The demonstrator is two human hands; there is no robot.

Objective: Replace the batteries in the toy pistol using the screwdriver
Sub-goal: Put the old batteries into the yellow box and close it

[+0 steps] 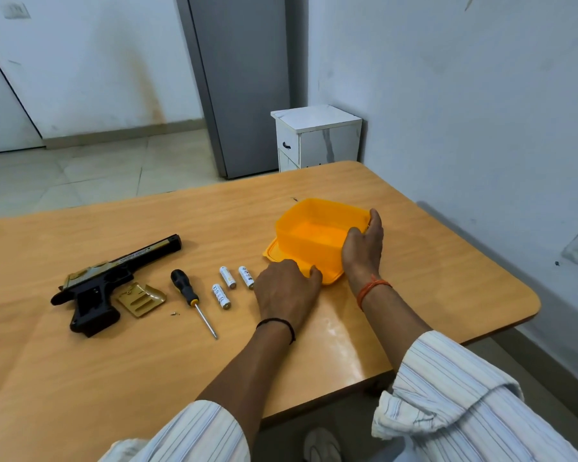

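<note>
On the wooden surface, the right hand clamps its grip on the glossy orange tub; left hand rests flat, fingers relaxed, on its lid. Leftward lie the black toy pistol, screwdriver and three cylindrical batteries.

Orange box, black-and-gold pistol

Table: wood look, smooth, shiny. Box: orange plastic, smooth. Toy pistol: black plastic w/ shiny gold bits. Screwdriver: metal rod, black grip. Sleeves: striped cloth.
</note>
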